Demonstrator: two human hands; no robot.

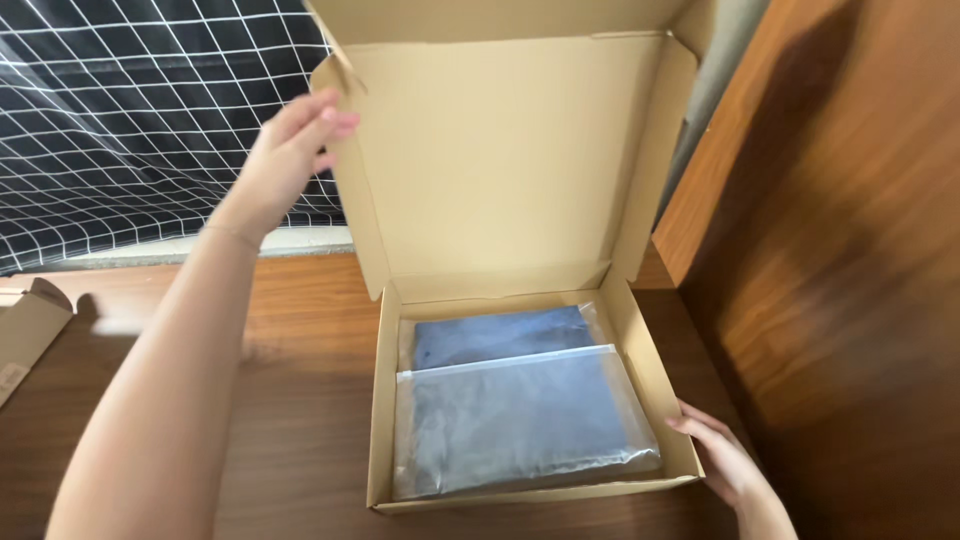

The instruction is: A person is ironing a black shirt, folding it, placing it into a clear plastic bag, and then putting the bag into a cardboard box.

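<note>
A brown cardboard box (385,400) stands open on a dark wooden table, its lid (500,160) tilted up and back. Inside lie two clear zip bags of folded blue cloth, the nearer bag (515,420) overlapping the farther one (500,335). My left hand (290,150) is raised by the lid's left side flap, fingers spread and just touching its edge. My right hand (725,460) rests against the box's near right corner, fingers on the outside wall.
Another flat cardboard box (25,330) lies at the left edge of the table (290,420). A black cloth with a white grid (130,120) hangs behind. A wooden panel (840,250) rises close on the right.
</note>
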